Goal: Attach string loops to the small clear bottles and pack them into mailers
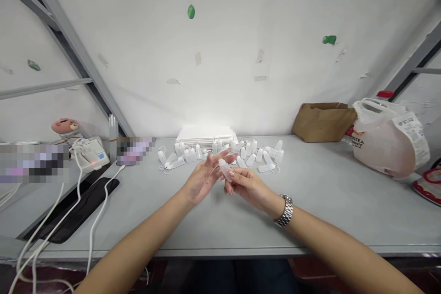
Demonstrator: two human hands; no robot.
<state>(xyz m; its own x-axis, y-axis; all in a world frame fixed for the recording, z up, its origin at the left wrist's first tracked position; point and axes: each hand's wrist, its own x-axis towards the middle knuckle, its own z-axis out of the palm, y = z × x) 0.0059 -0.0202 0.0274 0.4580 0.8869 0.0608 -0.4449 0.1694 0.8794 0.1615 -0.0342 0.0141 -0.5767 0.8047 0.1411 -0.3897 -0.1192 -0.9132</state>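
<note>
Between the fingertips of my right hand (248, 186) is a small translucent white plastic bottle (225, 170), tilted with its upper end leaning left. My left hand (204, 177) is beside it, palm turned up and fingers spread; whether a fingertip touches the bottle I cannot tell. Beyond both hands, several similar small white bottles (251, 160) lie and stand scattered on the grey table (193, 229), some with thin loops attached. My hands hide part of that group.
A white flat stack (206, 134) stands against the wall behind the bottles. At the right are a brown cardboard box (320, 124) and a full plastic bag (386, 142). Leftward lie a black phone (86, 209), white cables (99, 220) and a white power strip (91, 156).
</note>
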